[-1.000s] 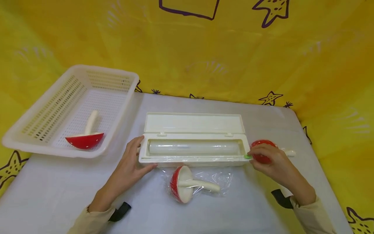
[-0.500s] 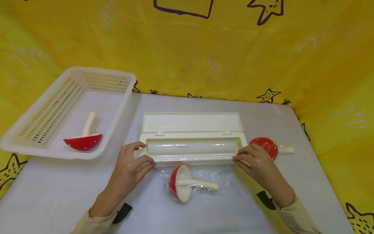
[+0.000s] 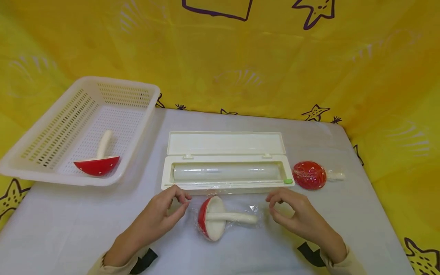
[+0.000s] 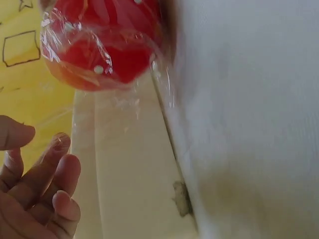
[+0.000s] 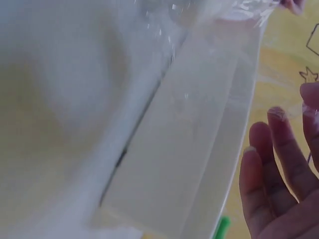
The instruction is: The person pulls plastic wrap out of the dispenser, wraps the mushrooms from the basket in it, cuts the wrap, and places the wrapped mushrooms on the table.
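Both hands pinch at a sheet of cling film (image 3: pixel 252 209) near the front of the white table (image 3: pixel 68 229): the left hand (image 3: pixel 161 212) has thumb and forefinger closed at the film's left edge, and the right hand (image 3: pixel 292 214) does the same at its right edge, though the film is so clear that I cannot tell how firm either hold is.

Going from left to right, a white basket (image 3: pixel 51 164) sits at the far left with one red-capped toy mushroom (image 3: pixel 97 162) inside it; whether that one is wrapped cannot be made out. Next comes the left hand, then a second mushroom (image 3: pixel 216 217) lying on its side on the film, red cap to the left and pale stem pointing right, between the two hands. Just behind it is the open film dispenser (image 3: pixel 227 158), its lid folded back, the roll (image 3: pixel 227 172) lying in the tray and a small green slider (image 3: pixel 288 181) at the right end of its front edge. Right of the dispenser lies a third mushroom (image 3: pixel 311 175), which looks already covered in film.

By my judgement the sheet is cut free of the roll, and the middle mushroom is only loosely lying on it, so folding the film round it remains, then moving the wrapped pieces.
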`<control>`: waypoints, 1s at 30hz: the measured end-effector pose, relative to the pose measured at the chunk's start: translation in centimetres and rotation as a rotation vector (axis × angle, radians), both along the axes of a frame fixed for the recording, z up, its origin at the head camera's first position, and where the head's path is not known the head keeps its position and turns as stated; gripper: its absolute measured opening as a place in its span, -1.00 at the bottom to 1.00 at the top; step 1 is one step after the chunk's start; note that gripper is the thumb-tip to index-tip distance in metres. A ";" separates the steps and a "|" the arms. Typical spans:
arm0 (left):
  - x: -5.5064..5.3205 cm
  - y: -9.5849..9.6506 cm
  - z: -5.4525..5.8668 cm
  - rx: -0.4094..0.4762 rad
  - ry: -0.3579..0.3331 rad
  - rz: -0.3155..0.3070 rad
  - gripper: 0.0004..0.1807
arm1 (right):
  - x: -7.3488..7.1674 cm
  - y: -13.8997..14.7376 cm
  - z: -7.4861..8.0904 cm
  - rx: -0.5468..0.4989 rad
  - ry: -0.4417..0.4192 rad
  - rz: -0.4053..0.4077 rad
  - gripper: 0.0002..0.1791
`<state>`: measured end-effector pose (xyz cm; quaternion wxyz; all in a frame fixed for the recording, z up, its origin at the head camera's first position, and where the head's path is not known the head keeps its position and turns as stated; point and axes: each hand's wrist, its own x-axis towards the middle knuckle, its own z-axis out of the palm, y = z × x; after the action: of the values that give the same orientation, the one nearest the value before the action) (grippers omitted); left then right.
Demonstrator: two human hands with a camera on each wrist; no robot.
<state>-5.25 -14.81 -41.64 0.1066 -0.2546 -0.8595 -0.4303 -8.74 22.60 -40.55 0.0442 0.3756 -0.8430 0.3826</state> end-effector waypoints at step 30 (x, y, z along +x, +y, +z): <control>0.4 2.1 -1.2 0.031 -0.283 -0.254 -0.77 | 3.0 -4.7 -1.6 0.031 -0.295 0.279 -0.80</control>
<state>-4.87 -12.69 -42.87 -0.0667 -0.2961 -0.8202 -0.4849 -5.70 17.92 -42.11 -0.1392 0.4292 -0.7858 0.4230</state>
